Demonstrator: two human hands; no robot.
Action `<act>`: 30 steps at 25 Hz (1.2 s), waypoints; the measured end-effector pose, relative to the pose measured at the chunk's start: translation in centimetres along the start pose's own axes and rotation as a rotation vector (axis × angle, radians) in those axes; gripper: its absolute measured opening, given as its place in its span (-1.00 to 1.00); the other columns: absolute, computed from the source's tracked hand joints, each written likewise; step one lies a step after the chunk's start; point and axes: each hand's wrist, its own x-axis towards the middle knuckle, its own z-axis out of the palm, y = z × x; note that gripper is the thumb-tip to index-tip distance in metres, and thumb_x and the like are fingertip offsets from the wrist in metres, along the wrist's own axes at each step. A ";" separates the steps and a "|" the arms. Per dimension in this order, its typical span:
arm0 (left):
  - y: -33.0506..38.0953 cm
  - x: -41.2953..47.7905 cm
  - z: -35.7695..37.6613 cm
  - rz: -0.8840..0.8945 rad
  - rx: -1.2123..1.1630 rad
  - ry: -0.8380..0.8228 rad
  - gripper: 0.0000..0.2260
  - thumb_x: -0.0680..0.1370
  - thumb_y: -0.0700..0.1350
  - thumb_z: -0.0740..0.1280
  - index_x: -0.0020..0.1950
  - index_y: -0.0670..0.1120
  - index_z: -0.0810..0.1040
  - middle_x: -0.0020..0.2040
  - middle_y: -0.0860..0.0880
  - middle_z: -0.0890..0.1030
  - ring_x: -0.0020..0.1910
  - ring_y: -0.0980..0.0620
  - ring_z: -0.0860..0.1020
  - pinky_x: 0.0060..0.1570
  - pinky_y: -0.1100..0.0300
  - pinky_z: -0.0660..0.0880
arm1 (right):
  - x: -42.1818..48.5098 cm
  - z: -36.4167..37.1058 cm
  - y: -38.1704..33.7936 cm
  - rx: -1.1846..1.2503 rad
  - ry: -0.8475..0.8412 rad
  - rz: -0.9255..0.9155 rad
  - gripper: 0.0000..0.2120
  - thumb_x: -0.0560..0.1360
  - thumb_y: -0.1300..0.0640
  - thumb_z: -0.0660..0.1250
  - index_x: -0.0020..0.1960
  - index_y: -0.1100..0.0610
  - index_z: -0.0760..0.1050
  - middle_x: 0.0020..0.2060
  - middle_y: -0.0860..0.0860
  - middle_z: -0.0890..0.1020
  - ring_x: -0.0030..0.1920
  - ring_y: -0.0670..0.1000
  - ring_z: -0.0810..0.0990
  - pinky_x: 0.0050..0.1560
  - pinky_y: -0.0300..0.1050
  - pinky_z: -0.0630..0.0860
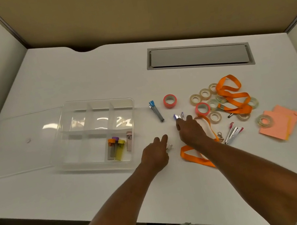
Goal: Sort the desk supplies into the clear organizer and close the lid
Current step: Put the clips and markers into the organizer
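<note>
Nearest, the left hand [156, 153] pinches a small pale clip [169, 147] beside the clear organizer [101, 166]. Farther out, the right hand [189, 130] closes its fingertips [178, 122] on a purple mini stapler [178, 116]. Reaching across the orange lanyard [195, 155], the forearm could drag it.

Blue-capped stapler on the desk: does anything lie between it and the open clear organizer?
Nothing visible does. The blue-capped stapler lies on bare desk just right of the clear organizer, whose lid is folded open to the left. Both hands work nearer the camera.
</note>
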 end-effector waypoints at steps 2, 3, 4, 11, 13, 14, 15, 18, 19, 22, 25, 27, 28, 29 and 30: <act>-0.2 -0.1 -0.8 0.002 -0.088 0.016 -0.51 0.54 -0.07 0.31 0.46 -0.02 0.30 0.13 -0.12 0.52 -0.06 -0.11 0.58 -0.14 0.11 0.53 | -0.1 0.2 -0.6 0.181 0.045 0.107 -0.81 0.57 0.25 0.20 0.16 0.15 0.47 0.05 0.21 0.51 -0.02 0.19 0.54 -0.14 -0.07 0.41; -0.5 -0.1 -1.5 -0.010 -0.156 0.045 -0.52 0.53 -0.05 0.34 0.43 -0.02 0.34 0.12 -0.11 0.54 -0.06 -0.09 0.58 -0.11 0.11 0.55 | 0.1 0.1 -1.0 0.276 0.069 0.158 -0.85 0.55 0.25 0.23 0.11 0.16 0.47 0.01 0.20 0.54 -0.03 0.19 0.55 -0.14 -0.08 0.40; -0.6 -0.1 -2.3 -0.023 -0.245 0.079 -0.53 0.51 -0.04 0.37 0.40 -0.03 0.38 0.10 -0.09 0.55 -0.06 -0.07 0.58 -0.09 0.12 0.55 | 0.2 0.0 -1.5 0.375 0.090 0.216 -0.87 0.54 0.25 0.26 0.08 0.16 0.47 -0.03 0.19 0.57 -0.04 0.18 0.56 -0.15 -0.08 0.41; -5.8 0.1 -9.8 -0.251 -1.000 0.251 -0.81 0.47 -0.13 0.38 0.07 0.02 0.53 -0.22 -0.07 0.59 -0.35 -0.04 0.60 -0.41 0.12 0.57 | -0.5 -2.4 -7.0 1.454 0.094 0.535 -0.85 0.53 0.23 0.38 0.06 0.11 0.46 -0.13 0.14 0.63 -0.25 0.02 0.60 -0.32 -0.21 0.57; -8.3 0.7 -11.5 -0.318 -1.031 0.270 -0.84 0.48 -0.13 0.36 0.04 0.02 0.53 -0.21 -0.11 0.61 -0.37 -0.08 0.61 -0.42 0.09 0.57 | -0.3 -2.9 -9.8 1.472 0.079 0.422 -0.87 0.52 0.24 0.38 0.02 0.11 0.48 -0.15 0.11 0.63 -0.24 0.01 0.61 -0.32 -0.20 0.58; -9.5 1.1 -12.2 -0.338 -1.011 0.265 -0.84 0.48 -0.12 0.35 0.05 0.01 0.52 -0.19 -0.12 0.61 -0.37 -0.08 0.60 -0.41 0.10 0.57 | -0.1 -3.0 -11.3 1.450 0.063 0.355 -0.89 0.52 0.25 0.38 -0.01 0.10 0.48 -0.15 0.09 0.64 -0.24 0.01 0.62 -0.31 -0.19 0.58; -10.6 1.6 -12.7 -0.344 -0.981 0.250 -0.83 0.49 -0.12 0.34 0.08 -0.01 0.50 -0.17 -0.13 0.60 -0.37 -0.06 0.58 -0.42 0.12 0.56 | 0.3 -3.0 -12.8 1.413 0.041 0.295 -0.90 0.53 0.24 0.38 -0.05 0.09 0.49 -0.15 0.07 0.64 -0.22 0.00 0.63 -0.30 -0.20 0.58; -12.7 3.4 -13.6 -0.335 -0.853 0.194 -0.79 0.54 -0.15 0.33 0.17 -0.03 0.47 -0.07 -0.11 0.58 -0.30 -0.02 0.59 -0.45 0.18 0.53 | 1.8 -2.8 -16.8 1.223 0.009 0.217 -0.91 0.53 0.20 0.37 -0.09 0.04 0.50 -0.11 0.03 0.66 -0.16 0.00 0.65 -0.23 -0.16 0.64; -13.0 3.9 -13.8 -0.335 -0.797 0.183 -0.78 0.55 -0.15 0.34 0.18 -0.04 0.47 -0.05 -0.09 0.58 -0.29 -0.01 0.60 -0.47 0.20 0.51 | 2.4 -2.6 -17.6 1.141 0.019 0.219 -0.92 0.53 0.18 0.37 -0.08 0.04 0.50 -0.08 0.03 0.67 -0.14 0.01 0.66 -0.17 -0.11 0.65; -13.2 5.5 -14.1 -0.337 -0.660 0.159 -0.86 0.52 -0.20 0.35 0.07 -0.07 0.51 -0.11 -0.09 0.61 -0.37 0.00 0.62 -0.54 0.24 0.52 | 4.0 -1.8 -19.1 0.843 0.094 0.194 -0.94 0.54 0.18 0.36 -0.07 0.06 0.50 -0.06 0.04 0.66 -0.08 0.05 0.65 -0.12 -0.09 0.61; -13.1 6.7 -14.0 -0.344 -0.585 0.138 -0.89 0.47 -0.23 0.37 -0.03 -0.19 0.56 -0.14 -0.18 0.64 -0.35 -0.12 0.66 -0.37 0.07 0.64 | 4.9 -0.9 -19.8 0.681 0.175 0.200 -0.98 0.56 0.20 0.34 -0.03 0.15 0.55 -0.07 0.11 0.64 -0.15 0.05 0.59 -0.26 -0.20 0.44; -12.8 7.1 -13.8 -0.332 -0.530 0.142 -0.92 0.45 -0.20 0.41 -0.10 -0.18 0.57 -0.11 -0.20 0.67 -0.27 -0.18 0.67 -0.22 -0.07 0.66 | 5.1 -0.4 -20.2 0.597 0.185 0.187 -0.92 0.53 0.22 0.36 0.02 0.19 0.58 -0.06 0.14 0.61 -0.15 0.06 0.59 -0.23 -0.16 0.47; -12.7 7.2 -13.8 -0.319 -0.501 0.148 -0.93 0.44 -0.19 0.42 -0.18 -0.12 0.54 -0.07 -0.19 0.67 -0.24 -0.19 0.67 -0.18 -0.08 0.65 | 5.2 -0.2 -20.3 0.556 0.181 0.176 -0.90 0.52 0.23 0.37 0.03 0.20 0.59 -0.04 0.14 0.60 -0.12 0.08 0.60 -0.17 -0.12 0.53; -12.6 7.4 -13.7 -0.303 -0.473 0.164 -0.88 0.45 -0.18 0.41 -0.23 -0.05 0.50 -0.03 -0.18 0.66 -0.19 -0.19 0.66 -0.12 -0.06 0.64 | 5.2 -0.1 -20.5 0.517 0.173 0.162 -0.88 0.52 0.24 0.36 0.04 0.20 0.61 -0.03 0.14 0.60 -0.08 0.10 0.62 -0.10 -0.08 0.57; -12.6 7.4 -13.5 -0.292 -0.434 0.172 -0.90 0.46 -0.17 0.41 -0.22 -0.04 0.51 0.00 -0.18 0.66 -0.13 -0.18 0.65 -0.07 -0.01 0.62 | 5.2 0.1 -20.6 0.486 0.165 0.146 -0.87 0.53 0.25 0.34 0.05 0.20 0.62 -0.02 0.14 0.61 -0.05 0.11 0.63 -0.05 -0.07 0.58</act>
